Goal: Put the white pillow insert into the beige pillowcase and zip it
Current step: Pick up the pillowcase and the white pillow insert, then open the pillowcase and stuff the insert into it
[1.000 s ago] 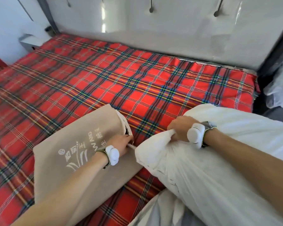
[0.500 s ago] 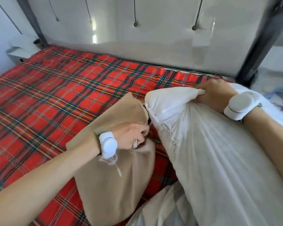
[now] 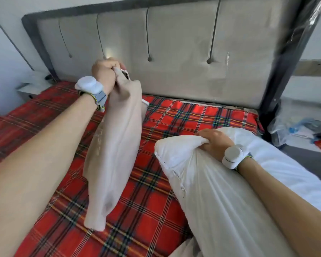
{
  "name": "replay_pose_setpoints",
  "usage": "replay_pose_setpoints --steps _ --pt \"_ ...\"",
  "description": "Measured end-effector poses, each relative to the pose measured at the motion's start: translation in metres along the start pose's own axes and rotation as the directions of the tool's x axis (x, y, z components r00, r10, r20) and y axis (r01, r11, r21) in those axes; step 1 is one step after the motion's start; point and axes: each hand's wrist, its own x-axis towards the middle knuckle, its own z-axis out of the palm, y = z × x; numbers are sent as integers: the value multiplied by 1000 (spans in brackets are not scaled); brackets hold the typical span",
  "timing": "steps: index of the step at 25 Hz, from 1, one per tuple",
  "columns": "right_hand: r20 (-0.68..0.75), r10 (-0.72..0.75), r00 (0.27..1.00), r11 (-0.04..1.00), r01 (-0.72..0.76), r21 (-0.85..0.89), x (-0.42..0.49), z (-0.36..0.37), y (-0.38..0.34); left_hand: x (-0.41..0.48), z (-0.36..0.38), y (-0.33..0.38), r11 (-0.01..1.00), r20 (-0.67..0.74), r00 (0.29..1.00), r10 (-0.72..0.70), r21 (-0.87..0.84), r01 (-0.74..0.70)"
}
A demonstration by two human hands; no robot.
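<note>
My left hand [image 3: 105,76] is raised in front of the headboard, gripping the top edge of the beige pillowcase [image 3: 113,156] at its opening. The case hangs down limp and folded lengthwise, its lower end just above the bed. My right hand [image 3: 214,140] clutches a bunched corner of the white pillow insert [image 3: 211,191], which lies on the bed at the right and runs toward me. Pillowcase and insert are apart, with a strip of bedsheet between them. The zipper is not clearly visible.
A red plaid sheet [image 3: 193,117] covers the bed. A grey padded headboard [image 3: 174,52] wrapped in plastic stands behind. A small white shelf [image 3: 32,86] sits at the far left. Clutter and plastic bags [image 3: 300,130] lie on the floor at the right.
My left hand has lifted the pillowcase off the bed so it now hangs from its top edge. My right hand with the insert's corner has dropped lower and to the right.
</note>
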Motion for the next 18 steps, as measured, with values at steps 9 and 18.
replay_pose_setpoints --steps 9,18 --pt "-52 186 981 982 -184 46 -15 -21 8 -64 14 -9 513 839 371 398 132 -848" --pt "-41 187 981 982 -186 24 -19 -16 5 -52 5 -23 757 179 902 -392 620 206"
